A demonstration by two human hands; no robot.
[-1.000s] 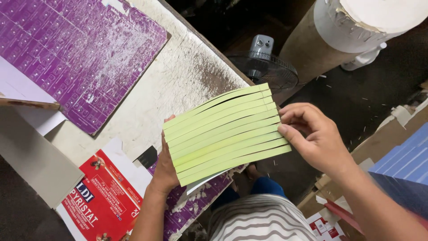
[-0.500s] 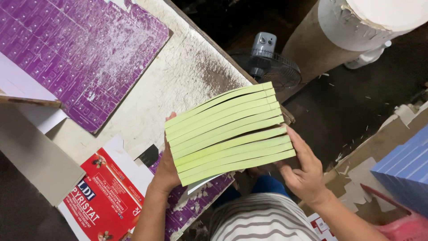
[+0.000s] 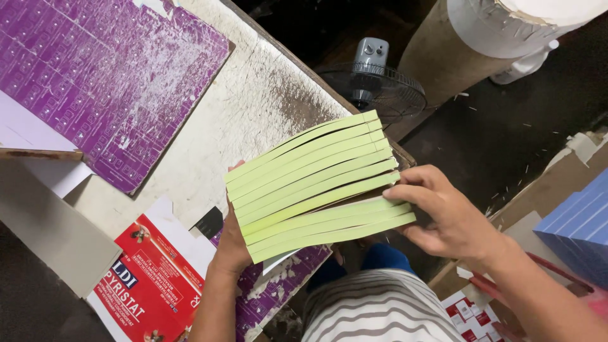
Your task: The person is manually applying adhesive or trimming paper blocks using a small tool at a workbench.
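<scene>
A fanned stack of pale green paper pads (image 3: pixel 316 183) sits at the near right edge of the worn white worktable (image 3: pixel 253 107), its right end jutting out past the table edge. I count about 9 bundles stepped over one another like shingles. They look light and thin, stiff enough edge-on but bendy along their length, and the smooth faces would likely slide apart, so the safest hold seems to be at the 2 short ends, pinching the whole fan together. That is roughly how it is held: the left hand (image 3: pixel 231 244) is tucked against the left end, mostly hidden under the paper, so I cannot tell how tightly it closes, while the right hand (image 3: pixel 443 218) has its fingers curled onto the right end, thumb and fingertips parting a gap between the upper 6 and the lower 3 bundles. On the table to the far left lies 1 purple printed cardboard sheet (image 3: pixel 107 82), scuffed white; near left lies 1 red printed carton flat (image 3: pixel 152 285). Beyond the table stand 1 grey floor fan (image 3: pixel 370 82) and 1 big paper roll (image 3: pixel 494 38). A blue stack (image 3: pixel 579 228) sits at the right.
</scene>
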